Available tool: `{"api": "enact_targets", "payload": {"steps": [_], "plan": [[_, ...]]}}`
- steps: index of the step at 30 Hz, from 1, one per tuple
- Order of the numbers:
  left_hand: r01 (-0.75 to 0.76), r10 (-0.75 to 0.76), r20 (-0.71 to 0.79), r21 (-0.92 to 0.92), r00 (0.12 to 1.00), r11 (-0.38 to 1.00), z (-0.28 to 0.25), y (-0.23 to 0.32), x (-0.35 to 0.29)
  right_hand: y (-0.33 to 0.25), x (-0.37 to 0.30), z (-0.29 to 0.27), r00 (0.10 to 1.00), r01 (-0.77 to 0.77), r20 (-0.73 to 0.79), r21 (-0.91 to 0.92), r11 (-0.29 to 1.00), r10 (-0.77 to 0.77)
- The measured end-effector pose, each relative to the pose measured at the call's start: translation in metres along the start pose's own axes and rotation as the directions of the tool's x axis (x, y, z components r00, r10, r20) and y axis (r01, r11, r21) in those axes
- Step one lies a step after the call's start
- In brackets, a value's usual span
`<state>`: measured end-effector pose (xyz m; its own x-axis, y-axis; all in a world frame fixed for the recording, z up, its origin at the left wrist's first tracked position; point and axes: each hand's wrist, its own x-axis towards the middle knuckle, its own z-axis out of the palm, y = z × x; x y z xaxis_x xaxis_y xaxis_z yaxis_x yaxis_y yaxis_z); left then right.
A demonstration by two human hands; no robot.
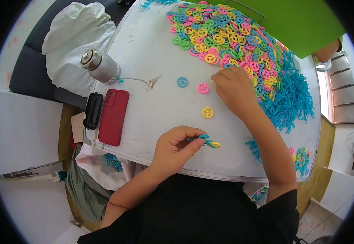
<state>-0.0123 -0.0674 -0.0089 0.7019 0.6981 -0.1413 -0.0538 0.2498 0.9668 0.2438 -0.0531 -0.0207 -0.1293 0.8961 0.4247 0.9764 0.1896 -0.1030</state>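
Near the table's front edge, my left hand (176,147) pinches a teal plastic frame piece (203,139) between thumb and forefinger. A yellow wheel (215,144) sits at that piece's right end. My right hand (234,86) is at the near edge of a heap of small spoked plastic wheels (217,34) in pink, yellow, green and blue. Its fingers are bent together, and a bit of yellow shows at the tips; what they hold is mostly hidden. Between the hands lie a blue wheel (182,82), a pink wheel (203,88) and a yellow wheel (207,112), apart from each other.
A pile of teal frame pieces (291,97) adjoins the wheels on the right. Assembled pieces (302,160) lie at the right front corner. A red phone (113,118), a black case (93,111) and a metal bottle (101,67) line the left edge. A green board (299,24) rises behind.
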Motion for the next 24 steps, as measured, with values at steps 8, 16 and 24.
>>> {"api": "enact_targets", "payload": {"steps": [8, 16, 24], "plan": [[-0.059, 0.059, 0.004, 0.09, 0.998, 0.994, 0.006, -0.006, 0.005, -0.061, -0.057, -0.081, 0.834, -0.529, 0.508, 0.847, 0.051, 0.216], [-0.099, 0.1, -0.006, 0.087, 0.995, 0.991, 0.017, -0.006, 0.002, -0.068, -0.077, -0.069, 0.828, -0.446, 0.483, 0.875, -0.188, 0.284], [-0.12, 0.12, -0.013, -0.022, 0.993, 0.992, 0.022, -0.01, -0.002, -0.081, -0.078, -0.059, 0.799, -0.41, 0.478, 0.877, -0.25, 0.366]]}}
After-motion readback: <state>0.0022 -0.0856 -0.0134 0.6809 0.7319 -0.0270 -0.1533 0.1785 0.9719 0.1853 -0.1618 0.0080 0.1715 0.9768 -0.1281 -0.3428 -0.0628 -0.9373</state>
